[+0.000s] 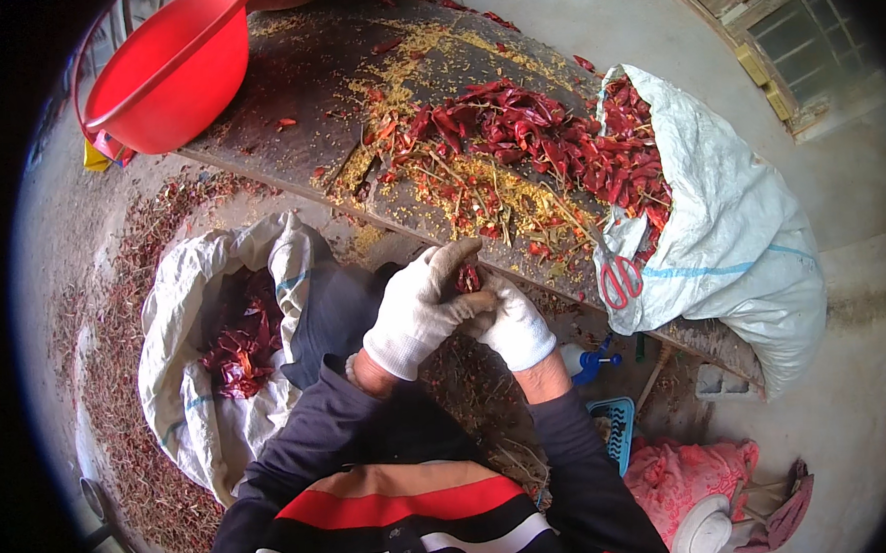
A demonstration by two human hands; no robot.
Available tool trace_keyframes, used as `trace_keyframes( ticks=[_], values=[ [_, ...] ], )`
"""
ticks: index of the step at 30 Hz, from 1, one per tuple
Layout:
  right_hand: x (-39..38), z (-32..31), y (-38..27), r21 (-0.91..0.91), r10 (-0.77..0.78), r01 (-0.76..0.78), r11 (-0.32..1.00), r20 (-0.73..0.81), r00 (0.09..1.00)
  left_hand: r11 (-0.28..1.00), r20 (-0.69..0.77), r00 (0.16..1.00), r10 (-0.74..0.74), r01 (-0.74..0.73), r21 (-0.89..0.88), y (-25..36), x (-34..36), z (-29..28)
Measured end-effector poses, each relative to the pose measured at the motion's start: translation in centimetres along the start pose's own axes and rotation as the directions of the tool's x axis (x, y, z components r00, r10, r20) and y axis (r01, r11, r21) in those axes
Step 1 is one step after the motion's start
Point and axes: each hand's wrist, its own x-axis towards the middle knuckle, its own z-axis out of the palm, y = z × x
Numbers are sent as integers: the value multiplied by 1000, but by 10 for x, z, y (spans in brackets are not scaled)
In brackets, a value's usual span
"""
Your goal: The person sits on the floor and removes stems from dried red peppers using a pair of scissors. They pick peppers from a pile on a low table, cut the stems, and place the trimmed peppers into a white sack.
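The item in hand was a dried red pepper (467, 277), small and dark, with the visible part of its long axis running roughly away from my body toward the table. Fingers covered both ends, so I could not tell which was the stem end. It lay in front of my chest, just off the table's near edge, between the finger and thumb of my gloved left hand (417, 310), which were curled in close on either side of it. My gloved right hand (511, 323) was half curled against it from the other side; I could not tell whether its fingertips also had hold.

Beyond, the dark table (293, 89) bore yellow seeds, stem scraps and a heap of red peppers (515, 122). A white sack (746, 221) lay on its side at the right, mouth facing the heap, with red-handled scissors (621, 283) at its lip. To my left, an open sack (164, 336) held more peppers. A red basin (167, 76) stood at the table's far left. Dried debris littered the floor (119, 394); a pale wall (590, 18) rose behind, with a window (806, 42) at upper right.
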Motion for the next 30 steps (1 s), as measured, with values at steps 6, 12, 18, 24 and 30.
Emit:
trace_keyframes(
  ticks=[6, 12, 18, 24, 30],
  values=[
    [-10, 20, -14, -780, -192, -94, 618, -266, 945, 993, 113, 987, -111, 116, -35, 4, 4, -7],
    [-6, 34, -25, -961, -570, 274, -42, 248, 783, 861, 189, 935, -300, 350, -368, 6, 4, -6],
    [-4, 44, -40, -849, -427, 456, -266, 528, 734, 730, 335, 841, -425, 537, -422, 13, 2, -9],
    [-10, 54, -27, -766, -441, 297, -570, 591, 675, 827, 333, 875, -350, 456, -329, 0, -1, -9],
    [-7, 57, -18, -922, -588, 313, -228, 387, 710, 997, 195, 980, -45, 54, -46, -7, -3, -6]
  ],
)
